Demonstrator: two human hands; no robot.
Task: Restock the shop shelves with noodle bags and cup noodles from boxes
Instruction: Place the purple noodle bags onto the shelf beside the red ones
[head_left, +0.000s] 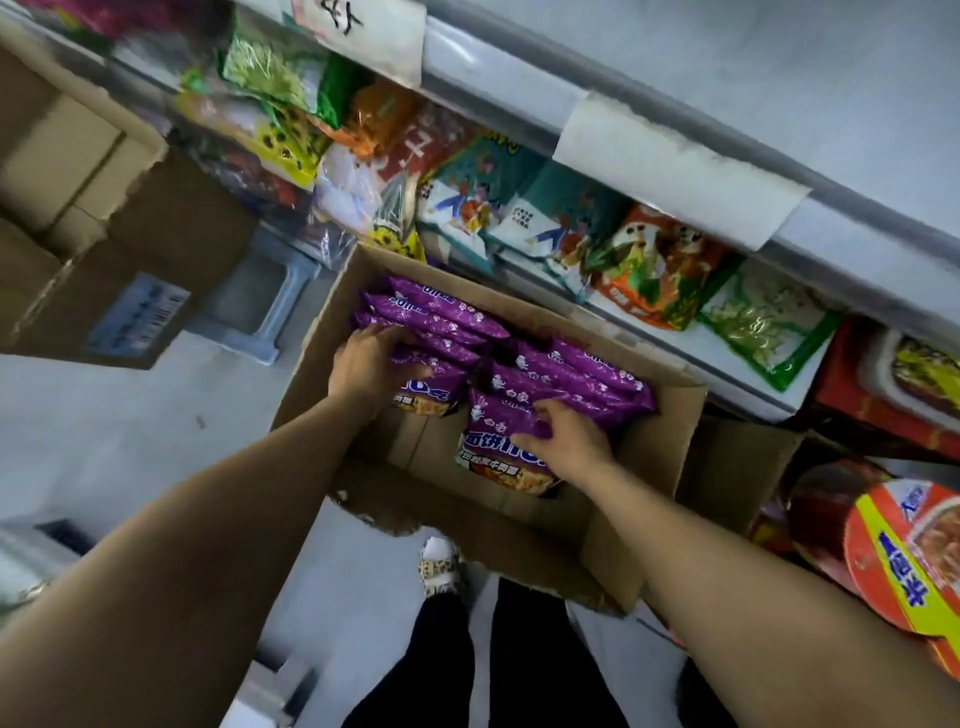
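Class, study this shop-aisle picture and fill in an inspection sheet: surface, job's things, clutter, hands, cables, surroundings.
Surface: grey floor beneath the person.
Job's things: open cardboard box with two stacks of purple noodle bags; bowl noodles at right.
Clutter: closed cardboard boxes stacked at left.
Hands: left hand grips bags in the left stack; right hand grips the front bag of the right stack.
Cables: nothing seen.
Surroundings: shelf crowded with snack bags.
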